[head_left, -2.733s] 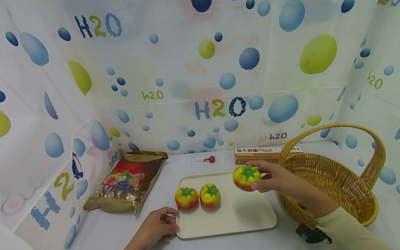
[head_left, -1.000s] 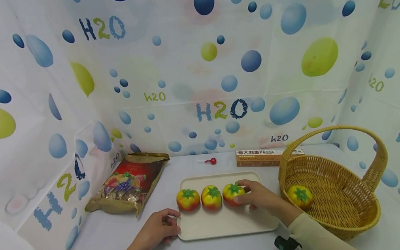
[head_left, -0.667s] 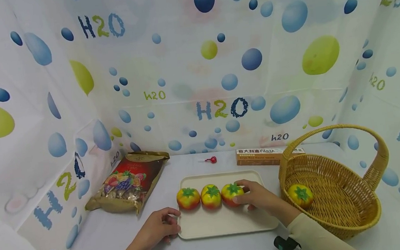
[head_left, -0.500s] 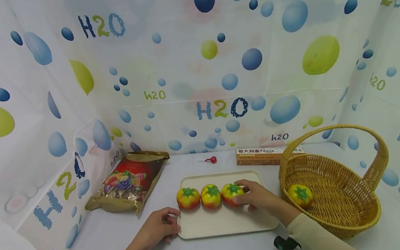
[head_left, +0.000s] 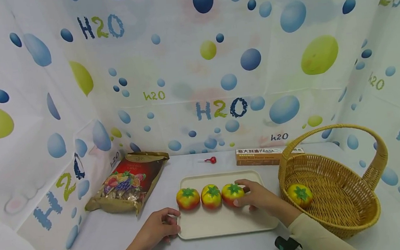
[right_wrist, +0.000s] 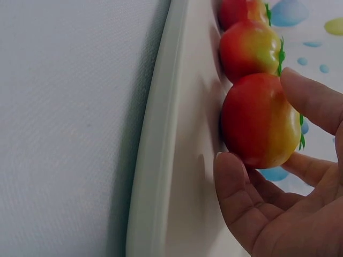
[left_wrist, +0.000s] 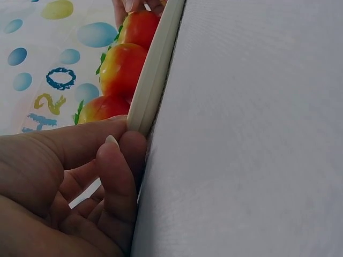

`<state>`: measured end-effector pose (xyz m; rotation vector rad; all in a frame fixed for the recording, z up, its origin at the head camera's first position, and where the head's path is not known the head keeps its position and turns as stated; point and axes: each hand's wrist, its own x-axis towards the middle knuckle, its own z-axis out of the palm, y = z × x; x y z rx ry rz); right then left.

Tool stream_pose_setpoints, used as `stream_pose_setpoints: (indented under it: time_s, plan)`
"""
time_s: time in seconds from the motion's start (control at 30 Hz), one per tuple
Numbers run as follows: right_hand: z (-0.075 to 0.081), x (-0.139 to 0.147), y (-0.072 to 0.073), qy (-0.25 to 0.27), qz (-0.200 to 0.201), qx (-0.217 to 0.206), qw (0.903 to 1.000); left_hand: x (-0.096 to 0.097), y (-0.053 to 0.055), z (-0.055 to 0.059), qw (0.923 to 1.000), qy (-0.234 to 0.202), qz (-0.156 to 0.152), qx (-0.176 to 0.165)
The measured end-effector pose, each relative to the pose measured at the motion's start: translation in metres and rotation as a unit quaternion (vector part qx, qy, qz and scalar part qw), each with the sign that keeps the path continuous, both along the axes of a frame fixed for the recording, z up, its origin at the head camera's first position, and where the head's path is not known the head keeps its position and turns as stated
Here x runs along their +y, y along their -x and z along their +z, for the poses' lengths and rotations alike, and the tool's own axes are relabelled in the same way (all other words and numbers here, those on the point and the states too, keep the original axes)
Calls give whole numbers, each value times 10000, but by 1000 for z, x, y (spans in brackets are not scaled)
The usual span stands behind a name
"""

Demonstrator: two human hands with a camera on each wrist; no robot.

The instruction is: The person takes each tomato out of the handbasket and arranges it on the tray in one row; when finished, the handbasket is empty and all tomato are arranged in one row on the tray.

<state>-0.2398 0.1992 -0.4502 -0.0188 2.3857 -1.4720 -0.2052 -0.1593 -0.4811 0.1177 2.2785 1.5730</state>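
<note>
Three red-and-yellow tomatoes with green leafy tops stand in a row on a cream tray (head_left: 226, 224): a left tomato (head_left: 188, 199), a middle tomato (head_left: 211, 198) and a right tomato (head_left: 232, 195). My right hand (head_left: 257, 195) holds the right tomato from its right side, thumb in front and fingers behind; the right wrist view shows fingertips against its red skin (right_wrist: 257, 120). My left hand (head_left: 160, 225) pinches the tray's near left edge, with its fingers at the rim (left_wrist: 142, 101) in the left wrist view. A fourth tomato (head_left: 300, 195) lies in the wicker basket (head_left: 338, 192).
The basket's tall handle (head_left: 332, 127) arches up to the right of the tray. Behind stand a pasta box (head_left: 258, 157) and a red lollipop (head_left: 211, 160). A candy bag (head_left: 128, 183) lies at the back left. Printed curtains (head_left: 180, 63) enclose the table.
My right hand has brought the held tomato down and left, from above the tray into the row beside the other two. Over the last second both hands stay nearly still.
</note>
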Motion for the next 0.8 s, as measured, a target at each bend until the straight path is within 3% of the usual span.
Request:
stream_pose_setpoints:
  time_s: [0.43, 0.8]
  plan:
    - [6, 10, -3, -74, 223, 45, 9997, 1, 0, -1, 10000, -49, 26, -47]
    - [26, 24, -15, -481, 273, 156, 9983, 0, 1, -1, 10000, -53, 5, -17]
